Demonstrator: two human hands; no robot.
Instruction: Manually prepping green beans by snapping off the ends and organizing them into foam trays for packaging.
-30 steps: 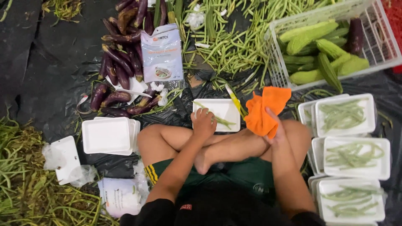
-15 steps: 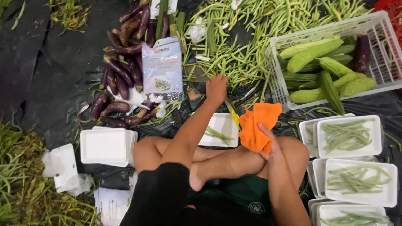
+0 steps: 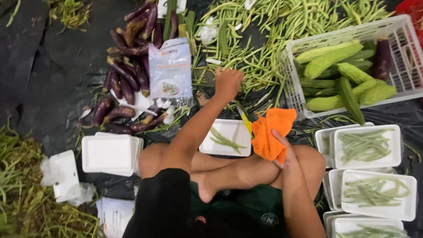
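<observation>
Sorting green beans, seated cross-legged on black sheeting.

Left hand [image 3: 228, 82] stretched up-centre onto the green bean pile [image 3: 260, 53], fingers curled into the beans, grip hidden from above. Right hand [image 3: 283, 152] at lower centre-right, fingers closed around an orange cloth [image 3: 271, 132]. White foam tray [image 3: 225, 137] with a few beans just below centre; basket [image 3: 396, 83] of bitter gourds upper right; eggplants [image 3: 128, 75] upper left.

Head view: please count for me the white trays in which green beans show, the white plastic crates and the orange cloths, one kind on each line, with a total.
white trays with green beans: 4
white plastic crate: 1
orange cloth: 1
Total: 6
</observation>
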